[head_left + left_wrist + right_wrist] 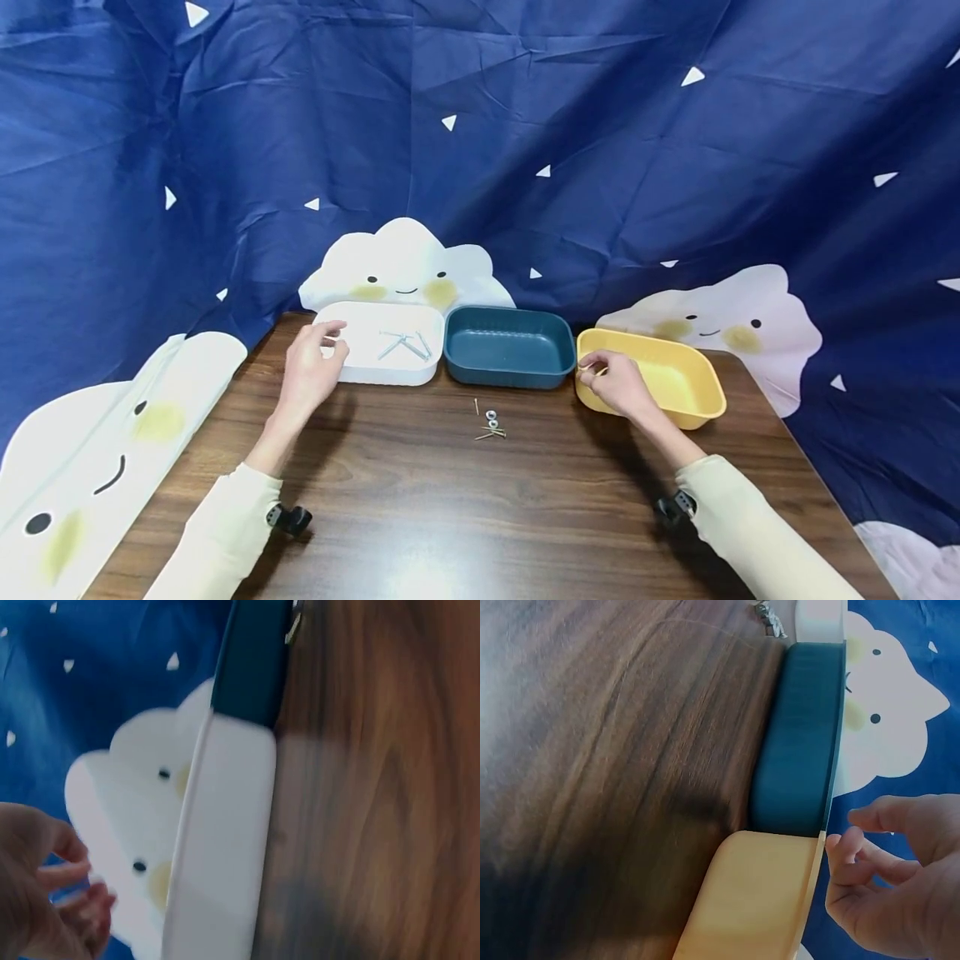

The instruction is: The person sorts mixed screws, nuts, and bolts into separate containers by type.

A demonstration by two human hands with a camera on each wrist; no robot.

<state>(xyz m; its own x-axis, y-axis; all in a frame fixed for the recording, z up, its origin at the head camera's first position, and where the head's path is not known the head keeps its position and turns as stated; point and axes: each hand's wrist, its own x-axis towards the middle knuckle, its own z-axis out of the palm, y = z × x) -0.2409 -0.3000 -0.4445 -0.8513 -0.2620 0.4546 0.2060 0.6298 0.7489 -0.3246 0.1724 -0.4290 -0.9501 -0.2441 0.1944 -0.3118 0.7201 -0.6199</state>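
My left hand (pixel 311 364) hovers at the left end of the white bin (pixel 386 375), thumb and fingers apart; several silvery bolts (pixel 405 343) lie inside the bin. In the left wrist view the hand (pixel 49 892) shows beside the white bin's wall (pixel 225 825), holding nothing visible. Over the left rim of the yellow bin (pixel 678 379) is my right hand (pixel 621 385). The right wrist view shows that hand (pixel 900 874) with loosely bent fingers, a gap at the thumb and nothing visible held, near the yellow wall (pixel 757 889).
Between the other two bins stands a teal bin (pixel 510 377) with nothing visible inside. In front of it, several thin brass-coloured screws (pixel 492 432) and two nuts (pixel 491 415) lie on the wooden table (pixel 420 500). A blue patterned cloth (pixel 480 167) hangs behind.
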